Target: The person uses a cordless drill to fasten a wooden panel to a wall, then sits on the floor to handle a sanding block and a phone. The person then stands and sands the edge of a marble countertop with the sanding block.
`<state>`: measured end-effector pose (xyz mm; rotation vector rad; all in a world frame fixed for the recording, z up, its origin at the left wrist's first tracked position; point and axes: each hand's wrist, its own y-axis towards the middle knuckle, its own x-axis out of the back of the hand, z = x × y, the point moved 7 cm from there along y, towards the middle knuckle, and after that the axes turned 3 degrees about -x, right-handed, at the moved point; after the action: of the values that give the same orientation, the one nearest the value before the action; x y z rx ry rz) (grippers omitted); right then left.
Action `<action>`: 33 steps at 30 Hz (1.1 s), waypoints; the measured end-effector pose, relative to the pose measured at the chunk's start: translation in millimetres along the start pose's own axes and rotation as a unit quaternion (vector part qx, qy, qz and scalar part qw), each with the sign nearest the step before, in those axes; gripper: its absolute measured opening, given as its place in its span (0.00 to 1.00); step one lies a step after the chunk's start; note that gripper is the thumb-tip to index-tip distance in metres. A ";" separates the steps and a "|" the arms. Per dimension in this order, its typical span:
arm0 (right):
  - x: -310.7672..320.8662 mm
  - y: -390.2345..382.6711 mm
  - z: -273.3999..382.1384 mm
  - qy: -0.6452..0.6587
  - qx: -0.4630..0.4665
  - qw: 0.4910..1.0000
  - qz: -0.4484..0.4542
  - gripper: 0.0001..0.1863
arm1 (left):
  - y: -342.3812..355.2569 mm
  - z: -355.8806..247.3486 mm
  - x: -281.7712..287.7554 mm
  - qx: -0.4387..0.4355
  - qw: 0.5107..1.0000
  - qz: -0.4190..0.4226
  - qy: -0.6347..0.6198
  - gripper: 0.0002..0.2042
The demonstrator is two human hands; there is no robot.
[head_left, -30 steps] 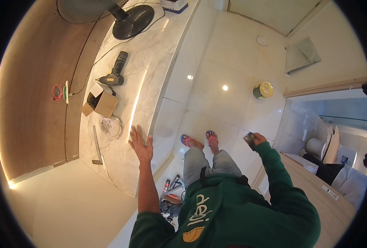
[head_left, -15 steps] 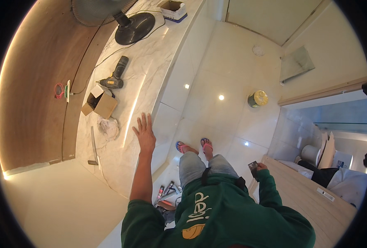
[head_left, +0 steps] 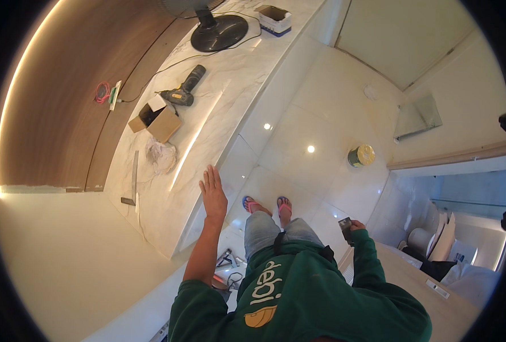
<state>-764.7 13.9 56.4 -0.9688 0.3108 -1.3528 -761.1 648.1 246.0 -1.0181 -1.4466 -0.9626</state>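
My left hand [head_left: 213,195] is at the front edge of the marble counter [head_left: 230,108], fingers stretched out and nothing in them. Whether its palm touches the counter, I cannot tell. In my right hand [head_left: 356,226], low beside my hip, is a small dark rectangular thing [head_left: 344,229]; its kind is unclear. On the counter beyond my left hand lie a crumpled plastic bag [head_left: 160,155], an open cardboard box [head_left: 164,123] and a cordless drill [head_left: 185,90]. A metal try square [head_left: 133,181] rests near the wall end.
A black fan base [head_left: 220,33] and a small open box [head_left: 274,20] stand farther along the counter. A yellow-topped can [head_left: 361,155] sits on the tiled floor. Below the counter are several hand tools [head_left: 228,259]. At right, a wooden surface [head_left: 407,268] adjoins a doorway.
The view has shifted, so the counter things appear farther right. My left hand has drawn back to the counter's edge, its fingers closer together. My right hand still holds the dark thing.
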 end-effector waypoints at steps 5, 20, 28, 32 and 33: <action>-17.3 17.7 27.7 -0.031 0.023 0.999 0.025 0.23 | -44.1 13.8 2.0 0.025 0.999 0.004 -0.033 0.39; -59.3 53.5 80.9 -0.121 0.035 0.990 0.058 0.22 | -152.4 60.8 22.7 0.125 0.991 0.039 -0.011 0.38; -117.3 34.0 156.1 0.163 0.035 0.957 0.237 0.16 | -191.3 75.0 55.9 0.213 0.977 0.027 -0.016 0.24; -171.4 -24.5 243.4 0.096 0.202 0.931 0.289 0.16 | -146.0 55.8 70.6 0.203 0.964 -0.006 -0.175 0.19; -183.5 -42.7 259.7 0.109 0.208 0.926 0.296 0.16 | -128.6 49.2 75.3 0.189 0.956 -0.013 -0.222 0.18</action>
<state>-658.1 289.5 181.4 -0.3207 0.4225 -0.9070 -903.1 661.5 311.5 -0.9609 -1.9302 -0.4536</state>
